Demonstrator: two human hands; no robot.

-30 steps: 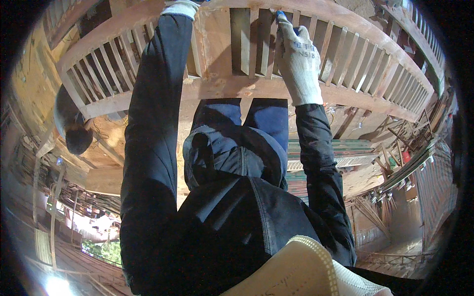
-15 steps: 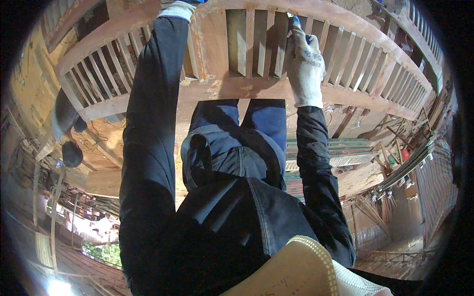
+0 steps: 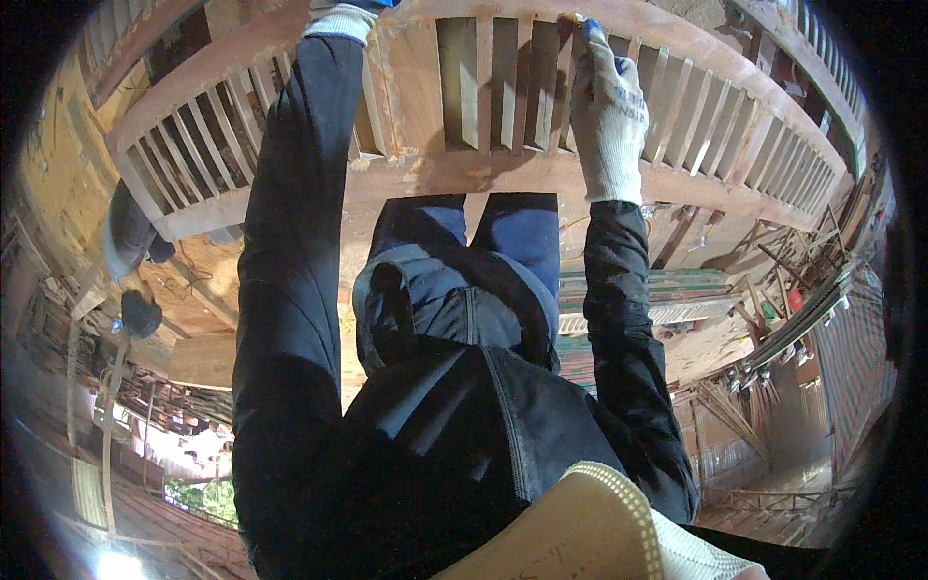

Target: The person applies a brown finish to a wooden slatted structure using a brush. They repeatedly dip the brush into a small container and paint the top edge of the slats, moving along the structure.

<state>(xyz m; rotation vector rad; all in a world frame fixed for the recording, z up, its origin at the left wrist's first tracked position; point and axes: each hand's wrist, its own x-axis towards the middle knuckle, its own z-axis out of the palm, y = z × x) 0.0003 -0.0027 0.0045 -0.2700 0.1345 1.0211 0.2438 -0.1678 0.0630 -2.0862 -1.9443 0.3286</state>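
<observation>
A long, reddish-brown wooden panel [image 3: 464,172] with upright slats between two curved rails lies across in front of me. My right hand [image 3: 611,111], in a white knit glove with blue on the fingers, is over the slats right of the middle. Its fingers are closed, with the fingertips at the far rail; what they hold is too small to make out. My left hand [image 3: 340,19], gloved the same way, is at the far rail on the left. The picture's upper edge cuts off its fingers. Pale, filler-like patches mark the wood around the solid centre board [image 3: 411,87].
A person [image 3: 130,237] in grey bends down at the left, beyond the panel's end. Another slatted piece [image 3: 822,72] stands at the far right. Stacked green and pale slatted parts [image 3: 643,295] lie behind me at right, near a striped sheet [image 3: 853,367].
My right hand has shifted a little to the right along the far rail. My left hand has barely moved. The person at left has shifted slightly.
</observation>
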